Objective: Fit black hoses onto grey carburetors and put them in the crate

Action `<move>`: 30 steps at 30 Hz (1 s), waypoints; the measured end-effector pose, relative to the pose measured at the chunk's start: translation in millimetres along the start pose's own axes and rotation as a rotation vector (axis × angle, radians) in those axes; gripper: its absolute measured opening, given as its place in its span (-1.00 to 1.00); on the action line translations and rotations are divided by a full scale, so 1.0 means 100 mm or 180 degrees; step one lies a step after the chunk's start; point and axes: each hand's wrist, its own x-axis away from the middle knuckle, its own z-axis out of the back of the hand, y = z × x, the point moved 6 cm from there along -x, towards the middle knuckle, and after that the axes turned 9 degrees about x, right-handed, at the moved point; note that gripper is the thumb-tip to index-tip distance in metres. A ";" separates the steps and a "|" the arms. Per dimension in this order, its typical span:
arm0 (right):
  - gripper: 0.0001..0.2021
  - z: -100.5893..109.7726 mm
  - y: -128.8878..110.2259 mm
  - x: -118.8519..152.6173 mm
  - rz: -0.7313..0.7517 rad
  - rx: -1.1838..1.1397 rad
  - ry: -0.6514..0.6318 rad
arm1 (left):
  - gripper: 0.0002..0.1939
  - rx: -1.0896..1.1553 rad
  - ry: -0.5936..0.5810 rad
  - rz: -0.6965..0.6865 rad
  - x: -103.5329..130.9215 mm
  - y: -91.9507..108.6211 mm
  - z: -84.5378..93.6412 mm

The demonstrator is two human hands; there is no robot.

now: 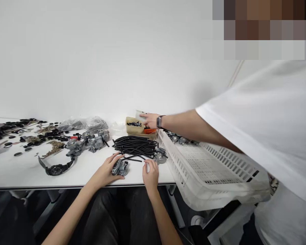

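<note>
My left hand [109, 172] curves around a grey metal carburetor [120, 167] at the table's front edge, thumb below it and fingers above. To its right, my right hand [151, 173] has its fingers bent together near the ends of the black hoses; whatever it pinches is too small to make out. A pile of black rubber hoses [135, 145] lies just beyond both hands. Another carburetor [160, 156] sits at the right end of the pile, with a short black hose on it.
A co-worker's arm [188, 126] reaches from the right to a yellow bin [135, 128]. A white perforated crate [180, 166] stands at the right. Several carburetors [94, 143], a black watch [56, 169], plastic bags [95, 124] and small black parts lie at the left.
</note>
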 end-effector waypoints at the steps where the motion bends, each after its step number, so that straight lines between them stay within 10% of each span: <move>1: -0.81 -0.02 0.01 -0.02 -0.0008 -0.0021 -0.0095 | -0.19 -0.0003 -0.0113 0.0092 -0.02 -0.02 0.00; 18: -0.78 -0.42 0.21 -0.89 -0.0082 0.0249 -0.0966 | -0.52 0.2256 0.0994 0.0597 -0.23 -0.01 -0.19; 30: -0.79 -0.49 0.09 -0.53 0.0636 0.0659 -0.0702 | -0.49 0.2493 0.1047 0.1181 -0.17 -0.15 -0.30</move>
